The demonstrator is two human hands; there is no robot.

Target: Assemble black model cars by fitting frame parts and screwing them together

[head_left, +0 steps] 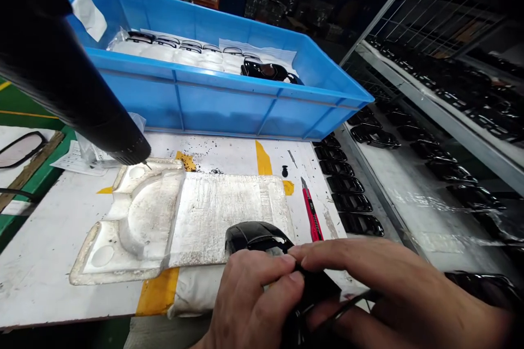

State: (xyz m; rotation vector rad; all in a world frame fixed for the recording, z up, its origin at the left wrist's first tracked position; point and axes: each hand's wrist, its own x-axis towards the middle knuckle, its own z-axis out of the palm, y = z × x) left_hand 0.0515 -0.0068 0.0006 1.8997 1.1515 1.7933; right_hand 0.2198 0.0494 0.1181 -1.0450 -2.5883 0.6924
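Black glossy plastic shell (pixel 257 237) sits between the two hands, just at the near edge of a worn white foam pad (pixel 213 223). The left hand (pixel 249 300) and the right hand (pixel 393 289) are close together, and both clamp the shell, with the fingers (pixel 347 253) wrapped around its lower part. It looks held up off the pad and near the person so the fingers can get at its edge. The top of the shell is smooth and shiny. The hands hide the rest, so I cannot tell its full shape.

Behind the pad is a bright blue plastic crate (pixel 221 109), with more glossy black shells (pixel 266 71) lying on soft white sheets inside it. To the right of the pad, a red box cutter (pixel 311 215) and a small black plastic clip (pixel 284 170) lie on the white table (pixel 41 262), easy to grab. Farther right of the pad, a row of black plastic shells (pixel 347 191) sits side by side, as if set out in order. Behind the pad's left end, a fat black tube-shaped nozzle (pixel 82 92) hangs in the air, with its tip pointing down at the pad.
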